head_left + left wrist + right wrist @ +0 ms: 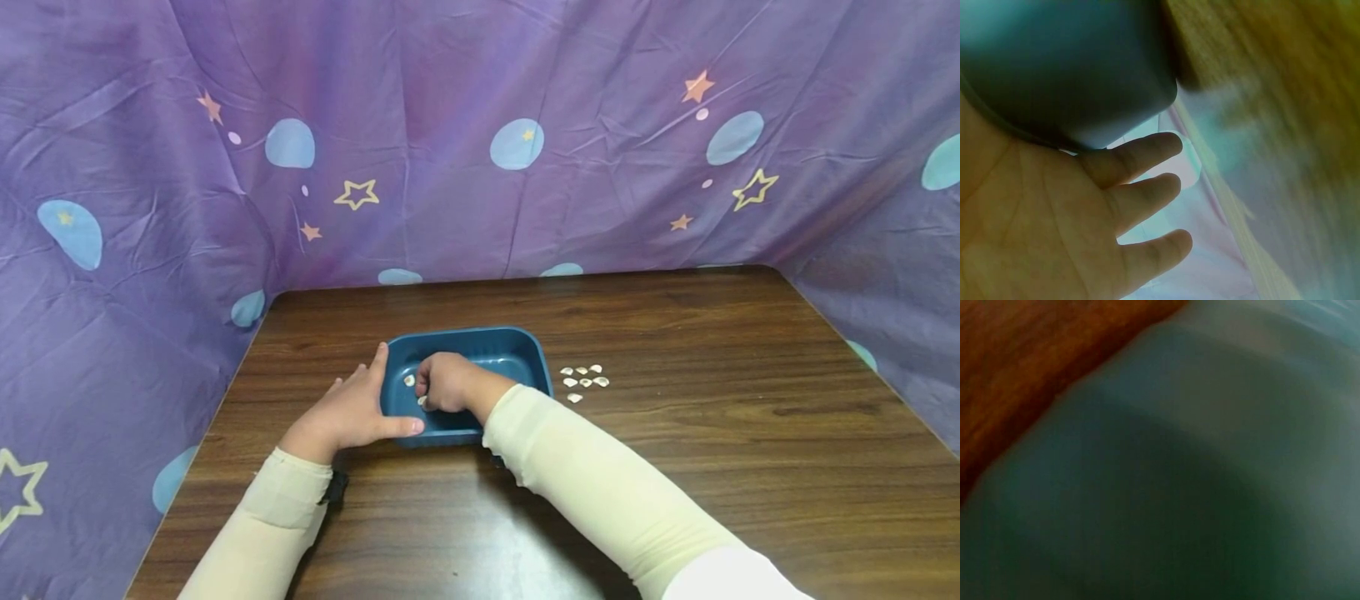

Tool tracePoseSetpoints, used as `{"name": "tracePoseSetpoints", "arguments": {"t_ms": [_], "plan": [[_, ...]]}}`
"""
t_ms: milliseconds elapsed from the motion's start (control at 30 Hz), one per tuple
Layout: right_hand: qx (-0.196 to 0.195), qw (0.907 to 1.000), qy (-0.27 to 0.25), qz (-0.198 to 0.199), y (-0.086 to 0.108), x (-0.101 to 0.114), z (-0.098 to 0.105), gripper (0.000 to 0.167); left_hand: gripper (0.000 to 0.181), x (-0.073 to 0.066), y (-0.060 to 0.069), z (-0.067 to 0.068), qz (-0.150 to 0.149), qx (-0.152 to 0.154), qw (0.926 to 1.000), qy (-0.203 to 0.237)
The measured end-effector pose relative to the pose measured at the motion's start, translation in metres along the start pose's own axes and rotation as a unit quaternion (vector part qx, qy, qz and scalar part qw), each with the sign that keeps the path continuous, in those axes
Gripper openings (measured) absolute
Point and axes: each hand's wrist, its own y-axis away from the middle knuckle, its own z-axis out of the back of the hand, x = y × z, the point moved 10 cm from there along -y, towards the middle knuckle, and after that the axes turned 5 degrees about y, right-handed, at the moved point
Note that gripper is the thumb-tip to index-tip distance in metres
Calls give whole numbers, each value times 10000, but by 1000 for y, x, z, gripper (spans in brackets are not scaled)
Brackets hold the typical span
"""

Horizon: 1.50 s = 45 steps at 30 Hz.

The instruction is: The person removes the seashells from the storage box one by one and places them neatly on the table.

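Note:
A blue rectangular basin (472, 436) stands on the wooden table. My left hand (347, 414) rests against its left end, fingers straight along the outside and thumb over the front rim. In the left wrist view the open palm (1029, 219) lies beside the dark basin wall (1072, 69). Inside the basin, my right hand (453, 383) reaches down with curled fingers and pinches a small white shell (422, 402), partly hidden by the fingertips. Another shell (409, 380) lies on the basin floor to the left. The right wrist view is blurred and shows only basin surface (1179, 456) and table.
Several small white shells (585, 382) lie in short rows on the table (712, 400), right of the basin. A purple curtain (450, 217) with stars and blue shapes hangs behind the table and at both sides.

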Motion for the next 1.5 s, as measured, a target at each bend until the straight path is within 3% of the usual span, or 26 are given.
{"name": "tracePoseSetpoints", "arguments": {"t_ms": [467,700,933,1233,1500], "plan": [[-373,9992,-88,62,0,0,9,18,138,1,-1,-1,35,17,10000,-27],[-613,9948,-811,30,9,1,23,13,137,1,0,-2,23,93,10000,-8],[-654,9876,-1417,198,34,4,52,9,138,0,-1,0,32,-6,9999,-108],[-1033,9812,-1592,360,81,-35,90,9,140,0,-2,0,101,-89,9999,-68],[-1304,9832,-1276,96,113,-90,110,11,141,1,0,1,98,-122,9999,-54]]}}
